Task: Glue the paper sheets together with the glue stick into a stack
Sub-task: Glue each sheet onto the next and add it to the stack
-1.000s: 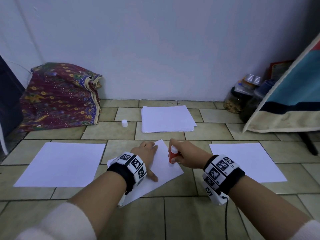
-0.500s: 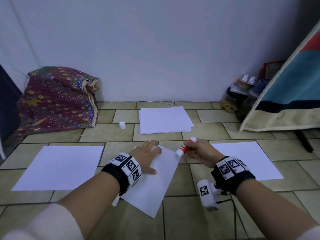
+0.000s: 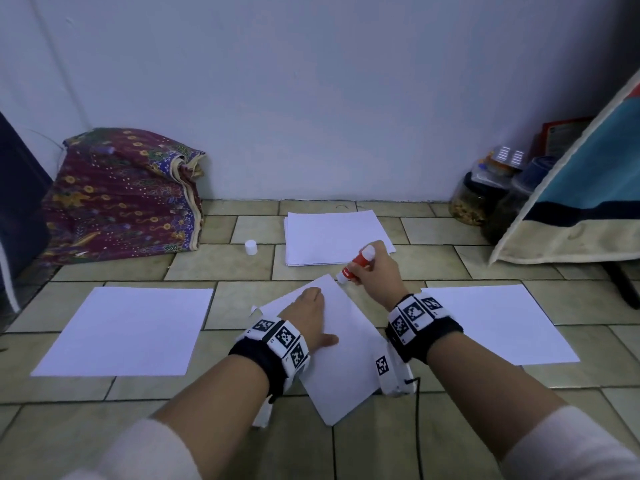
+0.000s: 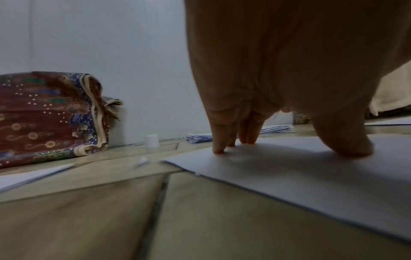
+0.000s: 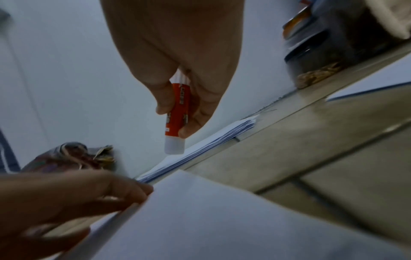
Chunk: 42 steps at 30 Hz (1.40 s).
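A white paper sheet (image 3: 346,355) lies skewed on the tiled floor in front of me, with another sheet's corner (image 3: 254,310) peeking out beneath it. My left hand (image 3: 306,315) presses flat on this sheet, fingers straight (image 4: 219,146). My right hand (image 3: 375,271) grips a red-and-white glue stick (image 3: 356,265), uncapped tip down-left, just above the sheet's far corner (image 5: 175,123). Its white cap (image 3: 251,247) stands on the floor farther back. A paper stack (image 3: 334,237) lies near the wall. Single sheets lie at left (image 3: 128,327) and right (image 3: 498,320).
A folded patterned cloth (image 3: 121,195) sits at the back left against the wall. Jars (image 3: 485,192) stand at the back right beside a blue and cream fabric panel (image 3: 588,202). A dark leg (image 3: 623,282) reaches the floor at far right.
The centre sheet has been turned clockwise under my left hand. My right hand has moved the glue stick from the sheet's middle up to its far corner, tilting it.
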Each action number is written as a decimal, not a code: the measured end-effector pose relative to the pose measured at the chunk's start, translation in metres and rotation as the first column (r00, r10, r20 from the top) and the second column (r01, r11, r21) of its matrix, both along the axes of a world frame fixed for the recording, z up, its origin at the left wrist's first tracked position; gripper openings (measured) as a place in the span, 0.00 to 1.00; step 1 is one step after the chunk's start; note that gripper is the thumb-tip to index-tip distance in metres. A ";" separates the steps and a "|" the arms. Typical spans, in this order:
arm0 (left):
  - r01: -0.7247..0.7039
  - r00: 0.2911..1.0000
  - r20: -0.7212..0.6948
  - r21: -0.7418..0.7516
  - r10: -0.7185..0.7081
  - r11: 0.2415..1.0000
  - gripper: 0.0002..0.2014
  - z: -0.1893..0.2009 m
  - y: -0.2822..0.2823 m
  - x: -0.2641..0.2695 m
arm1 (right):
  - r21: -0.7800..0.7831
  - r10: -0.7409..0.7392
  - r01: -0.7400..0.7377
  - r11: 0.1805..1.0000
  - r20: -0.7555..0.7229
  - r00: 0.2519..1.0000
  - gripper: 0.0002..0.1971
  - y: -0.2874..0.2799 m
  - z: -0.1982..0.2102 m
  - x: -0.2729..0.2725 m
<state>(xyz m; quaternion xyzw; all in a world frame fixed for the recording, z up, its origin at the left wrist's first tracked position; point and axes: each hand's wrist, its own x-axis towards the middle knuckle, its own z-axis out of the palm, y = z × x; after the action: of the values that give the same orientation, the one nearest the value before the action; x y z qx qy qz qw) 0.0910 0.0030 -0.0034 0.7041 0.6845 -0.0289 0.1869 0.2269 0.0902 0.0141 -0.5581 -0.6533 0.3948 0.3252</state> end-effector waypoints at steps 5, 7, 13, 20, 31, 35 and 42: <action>-0.021 1.000 0.022 -0.005 0.021 1.000 0.44 -0.004 0.001 -0.005 | 0.066 0.199 -0.217 0.974 0.211 0.957 0.13 0.000 -0.001 -0.028; -0.019 0.999 0.027 -0.006 0.020 1.000 0.45 -0.004 0.001 -0.005 | 0.061 0.263 -0.289 0.955 0.271 0.926 0.10 0.001 -0.003 -0.030; -0.032 0.999 0.017 -0.015 0.032 0.999 0.47 -0.004 0.001 -0.004 | 0.019 0.423 -0.485 0.874 0.459 0.781 0.14 0.001 0.007 -0.018; -0.018 1.000 0.008 -0.027 0.018 0.999 0.49 -0.003 0.001 -0.004 | -0.006 0.523 -0.583 0.813 0.448 0.725 0.15 -0.017 0.009 0.022; 0.128 0.990 -0.044 -0.119 -0.134 0.985 0.48 0.014 -0.001 -0.015 | -0.112 0.714 -0.735 0.668 0.375 0.591 0.10 -0.045 0.015 0.081; 0.174 0.981 -0.062 -0.105 -0.181 0.979 0.45 0.012 -0.001 -0.016 | -0.176 0.732 -0.734 0.657 0.385 0.562 0.13 -0.044 0.019 0.098; 0.174 0.909 -0.389 0.030 -0.149 0.984 0.41 0.013 -0.009 -0.008 | -0.175 0.140 -0.200 0.964 -0.305 0.942 0.08 -0.019 0.022 0.102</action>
<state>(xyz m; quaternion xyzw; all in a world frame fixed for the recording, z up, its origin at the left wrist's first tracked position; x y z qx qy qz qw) 0.0833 -0.0058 0.0098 0.7443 0.6480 -0.1600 0.0232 0.3293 0.0707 0.0356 -0.4658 -0.6008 0.5636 0.3232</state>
